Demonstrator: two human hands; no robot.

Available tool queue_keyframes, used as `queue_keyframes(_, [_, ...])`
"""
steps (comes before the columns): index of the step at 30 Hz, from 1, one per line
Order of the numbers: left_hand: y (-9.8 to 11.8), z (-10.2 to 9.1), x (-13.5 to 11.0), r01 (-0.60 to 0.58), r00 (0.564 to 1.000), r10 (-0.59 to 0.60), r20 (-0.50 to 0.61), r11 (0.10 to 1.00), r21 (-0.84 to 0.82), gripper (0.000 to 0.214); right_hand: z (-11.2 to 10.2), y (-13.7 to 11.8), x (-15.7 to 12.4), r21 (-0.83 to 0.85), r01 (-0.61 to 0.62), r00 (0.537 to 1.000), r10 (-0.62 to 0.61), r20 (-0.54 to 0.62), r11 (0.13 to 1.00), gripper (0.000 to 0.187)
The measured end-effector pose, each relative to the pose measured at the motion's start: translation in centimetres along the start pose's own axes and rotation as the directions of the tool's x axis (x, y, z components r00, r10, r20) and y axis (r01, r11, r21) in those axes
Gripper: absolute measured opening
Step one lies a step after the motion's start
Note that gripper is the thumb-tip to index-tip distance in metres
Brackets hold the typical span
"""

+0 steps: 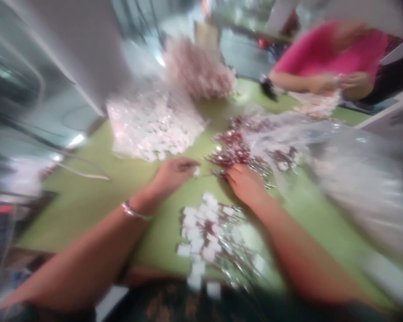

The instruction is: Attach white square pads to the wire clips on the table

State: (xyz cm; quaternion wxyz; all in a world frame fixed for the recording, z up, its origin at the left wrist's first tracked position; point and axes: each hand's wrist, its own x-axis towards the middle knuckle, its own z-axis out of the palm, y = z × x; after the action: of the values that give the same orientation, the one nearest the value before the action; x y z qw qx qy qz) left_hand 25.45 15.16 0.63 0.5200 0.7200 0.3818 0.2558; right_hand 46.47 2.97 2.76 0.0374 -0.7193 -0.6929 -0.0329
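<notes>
My left hand [178, 173], with a bracelet [134, 211] at the wrist, is closed in a pinch over the green table. A small white tag [196, 171] shows at its fingertips. My right hand [246, 182] reaches to the near edge of a pile of thin silvery and dark red pieces [235, 147]. Its fingers are curled down among them, and blur hides what they grip. Between my forearms lies a bunch of similar thin silvery pieces with white tags [196, 235], the tags mostly toward the left.
A clear plastic bag of small white pieces [161, 129] lies behind my left hand. Beyond it sits a pink fluffy heap [199, 69]. Clear plastic sheeting [362, 174] covers the right side. Across the table [97, 197], a person in a pink top [336, 53] handles pale pieces.
</notes>
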Motion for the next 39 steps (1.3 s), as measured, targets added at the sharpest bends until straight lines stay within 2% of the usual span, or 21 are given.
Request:
queue_keyframes(2, [0.1, 0.0, -0.2, 0.057, 0.998, -0.055, 0.023, 0.992, -0.111, 0.033, 0.3, -0.1, 0.2, 0.02, -0.001, 0.999, 0.002, -0.04, 1.0, 0.023])
queue_keyframes(5, [-0.2, 0.0, -0.1, 0.08, 0.997, -0.08, 0.01, 0.979, -0.185, 0.034, 0.4, 0.1, 0.2, 0.087, -0.033, 0.989, 0.045, -0.142, 0.996, 0.023])
queue_keyframes(8, [-0.2, 0.1, -0.1, 0.107, 0.994, -0.111, 0.001, 0.954, -0.28, 0.034, -0.1, 0.4, -0.1, 0.232, -0.054, 0.957, 0.117, -0.267, 0.971, 0.022])
queue_keyframes(10, [0.2, 0.3, -0.2, 0.128, 0.992, -0.125, 0.031, 0.913, -0.388, 0.031, -0.7, 0.0, -0.4, 0.324, -0.06, 0.945, 0.158, -0.288, 0.944, 0.021])
queue_keyframes(12, [0.8, 0.6, -0.5, 0.169, 0.986, -0.143, 0.091, 0.855, -0.49, 0.026, -1.3, -0.9, -0.8, 0.365, -0.051, 0.964, 0.141, -0.223, 0.929, 0.02])
queue_keyframes(15, [1.6, 1.1, -1.1, 0.244, 0.969, -0.184, 0.162, 0.793, -0.558, 0.02, -1.8, -2.6, -1.4, 0.381, -0.006, 0.993, 0.049, -0.104, 0.925, 0.019])
queue_keyframes(18, [2.1, 1.4, -1.4, 0.273, 0.961, -0.183, 0.21, 0.769, -0.578, 0.018, -1.8, -3.7, -1.8, 0.407, 0.023, 0.996, 0.015, -0.091, 0.913, 0.021])
queue_keyframes(23, [2.3, 1.4, -1.6, 0.274, 0.96, -0.169, 0.224, 0.737, -0.618, 0.019, -1.6, -3.7, -1.7, 0.482, 0.057, 0.997, -0.025, -0.072, 0.875, 0.023])
queue_keyframes(25, [2.2, 1.3, -1.5, 0.277, 0.959, -0.166, 0.231, 0.73, -0.624, 0.019, -1.8, -3.6, -1.6, 0.55, -0.008, 1.0, 0.014, -0.005, 0.835, 0.022])
queue_keyframes(28, [1.7, 1.4, -1.5, 0.256, 0.962, -0.133, 0.238, 0.734, -0.628, 0.021, -2.6, -3.7, -1.3, 0.669, -0.165, 0.982, 0.06, 0.177, 0.724, 0.021])
queue_keyframes(31, [1.2, 1.4, -1.3, 0.2, 0.971, -0.076, 0.228, 0.782, -0.591, 0.02, -3.5, -3.8, -1.1, 0.742, -0.331, 0.928, 0.059, 0.368, 0.583, 0.02])
queue_keyframes(33, [1.0, 1.3, -1.3, 0.149, 0.975, -0.033, 0.221, 0.834, -0.531, 0.019, -4.0, -3.8, -1.1, 0.76, -0.419, 0.89, 0.059, 0.452, 0.498, 0.019])
queue_keyframes(36, [1.4, 1.2, -1.5, 0.045, 0.977, 0.044, 0.21, 0.915, -0.4, 0.016, -4.4, -3.8, -1.0, 0.76, -0.488, 0.859, 0.079, 0.507, 0.43, 0.016])
queue_keyframes(39, [1.7, 1.2, -1.8, -0.042, 0.97, 0.098, 0.223, 0.969, -0.244, 0.016, -4.3, -3.8, -1.0, 0.751, -0.498, 0.857, 0.115, 0.502, 0.434, 0.02])
